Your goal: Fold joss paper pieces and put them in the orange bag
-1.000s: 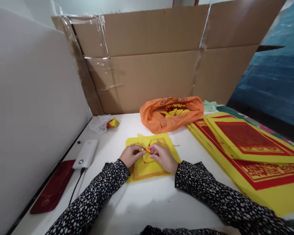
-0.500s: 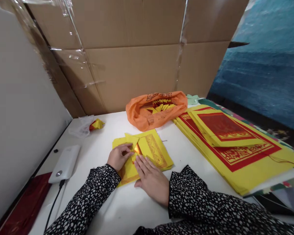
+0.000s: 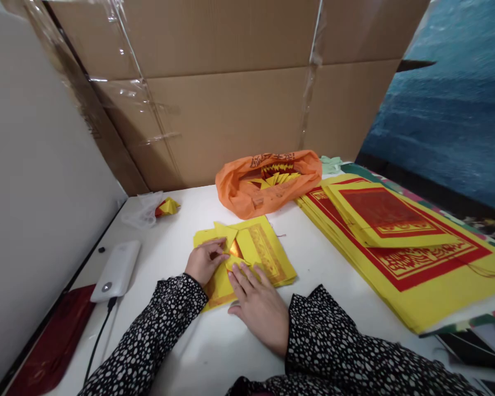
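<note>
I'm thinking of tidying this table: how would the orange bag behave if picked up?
The orange bag is probably floppy, since its thin sides sag and wrinkle. It seems likely light for its size, as the visible contents look like folded yellow paper. With its mouth gaping, those pieces might spill if it tips.

The left hand (image 3: 204,264) and right hand (image 3: 260,311) each cover part of the folded yellow paper (image 3: 226,235); whether the left one pinches it cannot be told. The lower edge cuts off the dark red case (image 3: 51,346), and the black cable (image 3: 101,334) vanishes behind the left sleeve (image 3: 160,322). The orange bag (image 3: 231,190) hides part of the folded pieces (image 3: 277,179) inside, and its lettering is too blurred to read
</note>
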`<state>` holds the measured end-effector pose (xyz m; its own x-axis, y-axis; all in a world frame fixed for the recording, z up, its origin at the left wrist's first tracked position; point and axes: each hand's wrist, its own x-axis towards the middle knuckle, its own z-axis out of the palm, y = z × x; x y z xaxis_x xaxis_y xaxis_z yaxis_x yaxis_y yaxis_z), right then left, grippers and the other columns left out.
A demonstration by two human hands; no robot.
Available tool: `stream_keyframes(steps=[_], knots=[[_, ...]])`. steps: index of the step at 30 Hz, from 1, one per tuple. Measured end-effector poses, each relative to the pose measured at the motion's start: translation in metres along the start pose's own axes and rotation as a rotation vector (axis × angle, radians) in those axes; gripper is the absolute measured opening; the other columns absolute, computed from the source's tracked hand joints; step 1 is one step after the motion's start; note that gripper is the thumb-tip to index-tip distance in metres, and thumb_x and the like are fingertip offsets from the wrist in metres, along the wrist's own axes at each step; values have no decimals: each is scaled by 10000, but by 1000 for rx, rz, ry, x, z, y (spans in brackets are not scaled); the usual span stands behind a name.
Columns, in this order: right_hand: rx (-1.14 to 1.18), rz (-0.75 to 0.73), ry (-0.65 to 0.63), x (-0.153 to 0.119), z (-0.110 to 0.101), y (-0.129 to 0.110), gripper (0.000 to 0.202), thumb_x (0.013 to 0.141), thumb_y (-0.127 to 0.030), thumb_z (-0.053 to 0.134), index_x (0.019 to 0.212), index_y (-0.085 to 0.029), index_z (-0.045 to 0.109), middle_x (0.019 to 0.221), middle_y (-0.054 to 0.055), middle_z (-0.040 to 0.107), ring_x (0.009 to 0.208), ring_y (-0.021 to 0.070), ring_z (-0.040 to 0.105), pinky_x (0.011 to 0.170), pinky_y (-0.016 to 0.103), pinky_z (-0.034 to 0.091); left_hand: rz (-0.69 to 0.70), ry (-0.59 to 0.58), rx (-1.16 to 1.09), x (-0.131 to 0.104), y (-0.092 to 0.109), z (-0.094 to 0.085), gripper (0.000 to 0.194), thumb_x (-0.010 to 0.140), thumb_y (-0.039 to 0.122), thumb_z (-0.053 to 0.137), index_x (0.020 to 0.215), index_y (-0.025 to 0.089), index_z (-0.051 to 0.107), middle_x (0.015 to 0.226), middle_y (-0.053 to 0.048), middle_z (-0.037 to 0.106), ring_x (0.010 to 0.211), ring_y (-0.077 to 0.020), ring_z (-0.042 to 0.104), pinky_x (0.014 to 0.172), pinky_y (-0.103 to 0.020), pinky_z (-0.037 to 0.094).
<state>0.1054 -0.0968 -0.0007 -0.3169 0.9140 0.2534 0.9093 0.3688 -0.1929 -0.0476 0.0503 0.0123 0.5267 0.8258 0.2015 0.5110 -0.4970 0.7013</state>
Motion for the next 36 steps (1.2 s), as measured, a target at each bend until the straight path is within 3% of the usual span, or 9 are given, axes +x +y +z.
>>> stream_keyframes(steps=[9,15,23,25,29,33,36], knots=[[38,1,-21,5,-2,4,644,932,-524,508,1422,-112,443,1465,149,442,1368,274,395,1119,452,327,-70,-10,-31,-1,4,0,119,770,274,692,674,207,669,1168,-77,704,1060,-251,667,962,-415,513],[61,22,-103,16,-7,4,599,911,-523,546,1360,-127,519,1434,142,487,1332,294,438,1058,475,384,-107,24,-87,-2,-1,5,127,741,260,720,646,205,656,1161,-78,706,1050,-251,670,962,-429,516],[150,41,-79,6,-11,9,594,919,-504,548,1419,-198,452,1492,108,413,1384,275,370,1102,521,298,-174,69,-276,-4,-8,11,149,692,193,729,621,186,599,1161,-101,703,1049,-248,677,958,-413,528],[150,61,-88,4,-12,8,581,931,-492,530,1432,-216,431,1501,102,398,1396,289,346,1079,567,300,-214,81,-297,-3,-5,11,141,660,155,742,682,185,606,1156,-94,703,999,-241,699,912,-389,555],[135,102,-97,2,-11,0,561,919,-488,550,1417,-250,449,1490,109,419,1382,318,362,1002,586,359,-289,98,-289,2,0,9,308,633,85,741,880,208,605,993,-29,741,889,-215,733,791,-326,594],[94,128,-72,0,-18,0,599,849,-517,641,1360,-233,514,1424,139,504,1303,375,452,969,588,379,-299,119,-264,8,-2,10,283,652,25,694,842,207,591,841,-12,737,829,-208,743,726,-299,601],[156,147,-50,17,-35,23,480,866,-502,628,1223,-182,603,1155,145,692,1031,328,643,882,487,455,-275,133,-249,7,-5,11,265,671,25,683,840,205,589,800,-9,727,815,-208,742,724,-308,601]])
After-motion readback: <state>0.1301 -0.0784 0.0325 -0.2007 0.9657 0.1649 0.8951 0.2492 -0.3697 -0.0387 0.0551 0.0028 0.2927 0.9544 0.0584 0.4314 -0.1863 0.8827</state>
